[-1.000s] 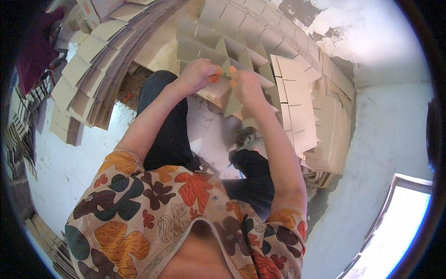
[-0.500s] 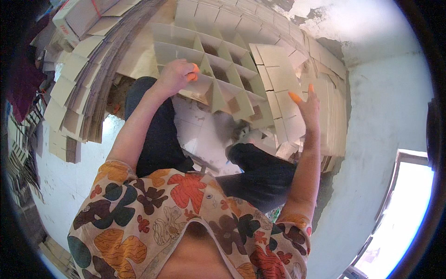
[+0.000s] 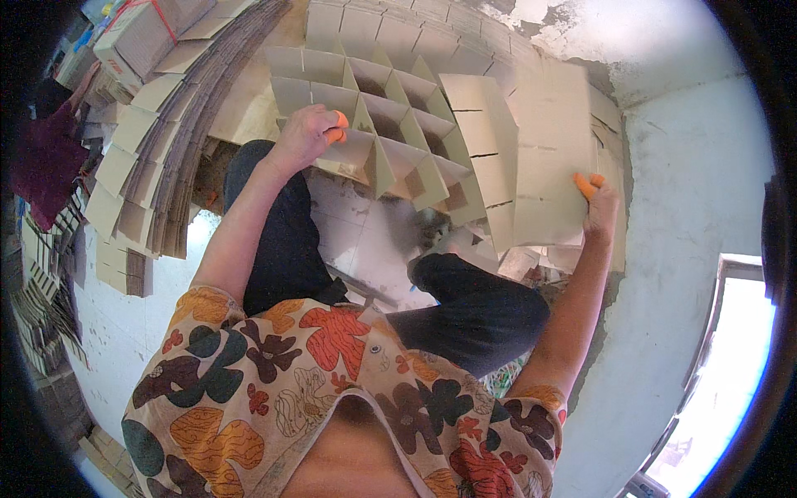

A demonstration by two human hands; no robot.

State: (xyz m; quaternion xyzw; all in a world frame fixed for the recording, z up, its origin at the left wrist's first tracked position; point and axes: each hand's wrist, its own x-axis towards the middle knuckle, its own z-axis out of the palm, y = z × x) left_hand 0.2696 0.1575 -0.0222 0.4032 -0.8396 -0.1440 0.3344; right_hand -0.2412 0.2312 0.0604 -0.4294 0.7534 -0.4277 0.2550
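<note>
A grid of interlocked cardboard dividers [image 3: 390, 108] rests in front of me, its cells open at the top. My left hand [image 3: 309, 139], orange covers on its fingertips, is closed on a divider at the grid's near left side. On the right, my right hand [image 3: 601, 204] pinches the right edge of a wide cardboard strip [image 3: 550, 149] with short slits. Orange covers show on its thumb and finger too. Between grid and strip leans another slotted cardboard strip [image 3: 477, 149].
Stacked slotted cardboard [image 3: 158, 158] stands at the left, with a cardboard box [image 3: 137, 41] at its far end. More slotted cardboard [image 3: 407, 29] lines the far side. A peeling wall [image 3: 681, 183] runs along the right. My knees [image 3: 465, 307] are below the grid.
My right hand, earlier open with its thumb and fingers spread, has moved to the right and closed on the wide cardboard strip. My left hand stays at the divider grid.
</note>
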